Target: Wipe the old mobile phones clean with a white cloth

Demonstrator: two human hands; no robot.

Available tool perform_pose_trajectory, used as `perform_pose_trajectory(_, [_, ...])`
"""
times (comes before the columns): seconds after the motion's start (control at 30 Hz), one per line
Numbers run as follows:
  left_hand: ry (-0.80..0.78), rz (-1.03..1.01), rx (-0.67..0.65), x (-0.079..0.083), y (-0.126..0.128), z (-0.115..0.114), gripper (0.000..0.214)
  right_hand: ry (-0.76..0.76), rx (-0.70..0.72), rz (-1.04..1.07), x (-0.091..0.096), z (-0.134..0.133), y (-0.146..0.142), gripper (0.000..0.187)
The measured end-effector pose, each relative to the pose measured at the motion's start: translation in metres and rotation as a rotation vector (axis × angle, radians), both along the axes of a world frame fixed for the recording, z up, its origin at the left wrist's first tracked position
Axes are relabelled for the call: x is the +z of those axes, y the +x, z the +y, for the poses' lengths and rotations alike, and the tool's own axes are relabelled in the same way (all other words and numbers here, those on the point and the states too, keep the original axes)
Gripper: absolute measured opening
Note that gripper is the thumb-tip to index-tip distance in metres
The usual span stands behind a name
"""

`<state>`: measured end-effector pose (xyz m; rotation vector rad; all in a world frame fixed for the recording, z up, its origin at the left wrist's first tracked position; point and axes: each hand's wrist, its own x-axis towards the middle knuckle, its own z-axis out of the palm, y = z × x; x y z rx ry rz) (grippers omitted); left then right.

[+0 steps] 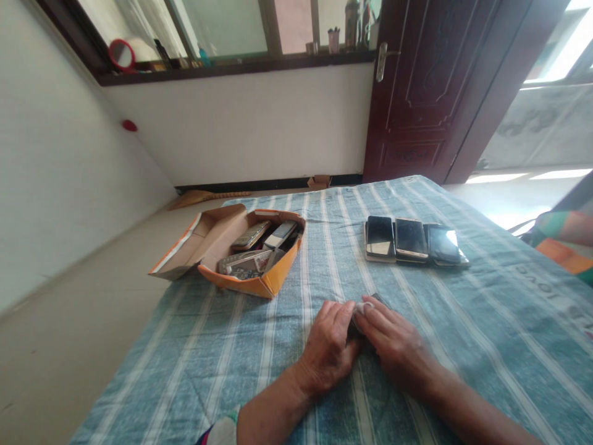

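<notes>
My left hand [330,345] and my right hand [393,339] rest close together on the striped blue cloth [463,321], fingers curled. Between them they hold a dark flat object [356,322], probably a phone, mostly hidden under the fingers. A small white bit, perhaps a cloth, shows at my right fingertips [364,307]. Three smartphones [411,238] lie side by side, screens up, farther back to the right. An open orange cardboard box [271,281] with several old phones and handsets stands back left of my hands.
The cloth-covered table ends on the left above a pale floor [69,321]. A dark wooden door [417,93] and a window sill with small items stand behind. Something colourful [565,238] sits at the right edge.
</notes>
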<state>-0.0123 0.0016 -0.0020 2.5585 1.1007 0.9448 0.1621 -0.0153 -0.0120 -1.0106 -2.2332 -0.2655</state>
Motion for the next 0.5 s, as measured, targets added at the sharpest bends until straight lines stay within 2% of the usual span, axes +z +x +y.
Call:
perform_pose_trajectory(0.1, [-0.013, 0.001, 0.008, 0.0, 0.0, 0.0, 0.049, -0.019, 0.019, -0.044, -0.001, -0.002, -0.004, 0.031])
perform_pose_trajectory(0.3, [-0.025, 0.002, 0.019, 0.003, 0.001, -0.001, 0.052, -0.032, -0.117, -0.095, -0.007, 0.008, 0.008, 0.032])
perform_pose_trajectory(0.5, [-0.006, 0.003, 0.019, 0.002, 0.001, -0.001, 0.053, -0.046, -0.221, -0.045, -0.008, 0.011, 0.014, 0.035])
